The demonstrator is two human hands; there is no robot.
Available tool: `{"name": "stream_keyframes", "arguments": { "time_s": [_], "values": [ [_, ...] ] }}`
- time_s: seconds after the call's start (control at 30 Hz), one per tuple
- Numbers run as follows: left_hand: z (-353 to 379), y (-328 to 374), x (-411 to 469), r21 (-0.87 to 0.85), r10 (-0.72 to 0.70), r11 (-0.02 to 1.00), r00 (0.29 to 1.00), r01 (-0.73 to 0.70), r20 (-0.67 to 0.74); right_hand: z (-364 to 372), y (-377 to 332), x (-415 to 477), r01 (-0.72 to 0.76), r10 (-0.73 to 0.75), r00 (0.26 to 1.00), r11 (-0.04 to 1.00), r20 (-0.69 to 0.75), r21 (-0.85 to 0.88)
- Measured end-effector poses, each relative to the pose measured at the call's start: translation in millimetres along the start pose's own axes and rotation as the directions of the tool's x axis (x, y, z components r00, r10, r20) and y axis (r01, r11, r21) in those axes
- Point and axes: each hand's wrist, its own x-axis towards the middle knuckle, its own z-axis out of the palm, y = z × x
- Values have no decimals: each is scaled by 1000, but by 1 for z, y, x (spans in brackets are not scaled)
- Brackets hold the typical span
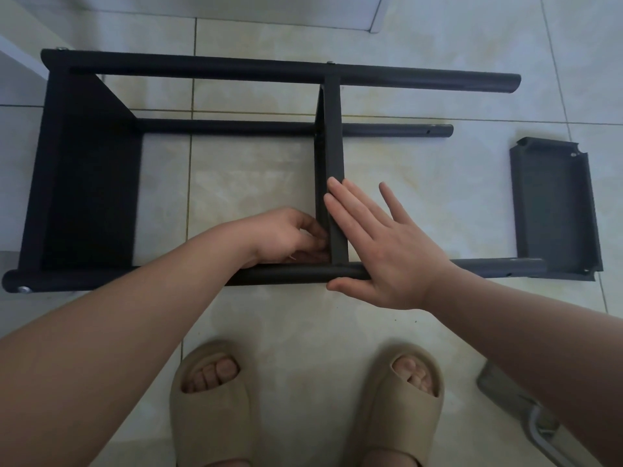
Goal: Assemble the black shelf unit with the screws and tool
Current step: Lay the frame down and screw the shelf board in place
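Slippers near front pole | our right hand flat, fingers straight, pressing middle shelf | left hand curled where they meet, contents unclear | we should align holes first

The frame is black. Right of it, the loose panel looks dark grey, perhaps from the light. The tiles under the frame are pale cream, faintly marbled. The screw at its left corner is silver. The slippers below it are tan.
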Motion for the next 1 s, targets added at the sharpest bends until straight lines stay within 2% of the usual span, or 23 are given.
{"name": "stream_keyframes", "arguments": {
  "time_s": [0.07,0.1,0.23,0.3,0.53,0.83,1.0],
  "values": [
    [1,0,1,-124,-22,992,1000,21,-6,0,0,0,-3,3,1000,1000,-1,5],
    [1,0,1,-131,-29,991,1000,28,-11,0,0,0,-4,4,1000,1000,0,4],
    [1,2,3,67,-12,998,993,20,-115,0,0,0,-5,5,1000,1000,14,5],
    [0,3,4,103,2,995,989,14,-150,0,0,0,-5,5,1000,1000,18,7],
    [0,5,-2,188,-32,982,999,33,-6,0,-1,0,-13,12,1000,1000,14,13],
    [1,3,1,229,45,973,998,-35,-41,0,-1,0,-15,15,1000,1000,16,18],
    [3,4,4,166,56,985,997,-45,-60,0,-1,0,-15,15,1000,1000,15,16]
  ]
}}
